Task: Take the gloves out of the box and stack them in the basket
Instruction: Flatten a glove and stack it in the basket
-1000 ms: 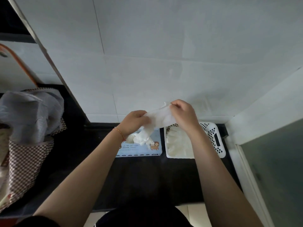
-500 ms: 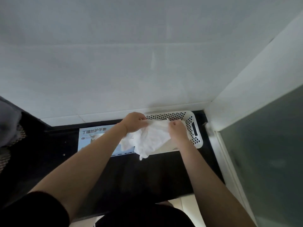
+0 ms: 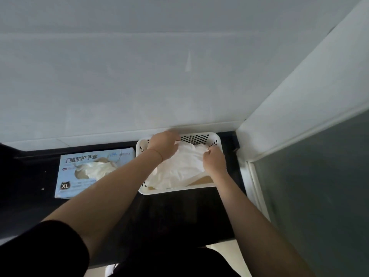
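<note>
Since a moment ago both hands dropped lower, so the white glove (image 3: 179, 166) now lies in the white perforated basket (image 3: 199, 137). Left hand (image 3: 163, 145) and right hand (image 3: 214, 159) each pinch its far edge. Glove box (image 3: 67, 176) sits at the basket's 9 o'clock.

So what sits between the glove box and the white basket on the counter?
In the head view, the left forearm crosses over the gap between the glove box and the basket. Only a narrow strip of dark counter shows there.
</note>
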Tool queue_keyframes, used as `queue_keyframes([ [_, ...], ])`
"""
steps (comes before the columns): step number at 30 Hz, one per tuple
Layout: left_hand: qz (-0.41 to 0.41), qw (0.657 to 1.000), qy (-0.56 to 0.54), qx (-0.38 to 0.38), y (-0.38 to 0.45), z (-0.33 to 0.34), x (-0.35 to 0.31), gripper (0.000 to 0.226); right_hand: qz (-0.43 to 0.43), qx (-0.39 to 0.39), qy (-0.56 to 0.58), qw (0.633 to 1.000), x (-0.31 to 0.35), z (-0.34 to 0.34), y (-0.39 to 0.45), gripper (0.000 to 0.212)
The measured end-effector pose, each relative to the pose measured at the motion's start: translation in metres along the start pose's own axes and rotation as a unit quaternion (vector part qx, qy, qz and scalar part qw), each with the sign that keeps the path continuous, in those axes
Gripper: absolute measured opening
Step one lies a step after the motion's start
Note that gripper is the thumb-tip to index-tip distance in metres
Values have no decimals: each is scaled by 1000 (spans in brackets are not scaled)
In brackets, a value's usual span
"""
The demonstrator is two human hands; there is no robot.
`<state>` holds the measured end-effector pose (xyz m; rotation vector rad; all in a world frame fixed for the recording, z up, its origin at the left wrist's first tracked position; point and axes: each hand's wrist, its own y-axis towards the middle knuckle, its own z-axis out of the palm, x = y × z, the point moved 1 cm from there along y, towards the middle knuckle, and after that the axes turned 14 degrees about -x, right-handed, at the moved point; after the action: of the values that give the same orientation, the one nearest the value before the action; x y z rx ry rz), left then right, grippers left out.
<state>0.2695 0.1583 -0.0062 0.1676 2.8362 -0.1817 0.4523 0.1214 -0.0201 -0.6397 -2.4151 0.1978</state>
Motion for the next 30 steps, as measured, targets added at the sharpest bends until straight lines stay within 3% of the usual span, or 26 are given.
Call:
queue_keyframes([
  [5, 163, 968, 78, -177, -25, 13, -12, 38, -83, -48, -55, 994, 0, 2, -6, 41],
  [9, 223, 963, 90, -120, -47, 31, -8, 36, -151, -55, -142, 977, 1, 3, -12, 41],
  [15, 170, 975, 137, -49, -57, 37, 13, 47, -182, -28, -233, 955, 0, -1, -16, 44],
  [23, 136, 979, 142, -57, -68, 26, 30, 68, -181, -59, -290, 938, 4, 4, -18, 43],
  [27, 114, 976, 180, -43, -71, 17, 32, 65, -184, -83, -301, 932, 17, 2, -25, 49],
  [30, 103, 982, 141, -76, -76, 9, 35, 64, -199, -87, -264, 940, 32, 1, -35, 38],
])
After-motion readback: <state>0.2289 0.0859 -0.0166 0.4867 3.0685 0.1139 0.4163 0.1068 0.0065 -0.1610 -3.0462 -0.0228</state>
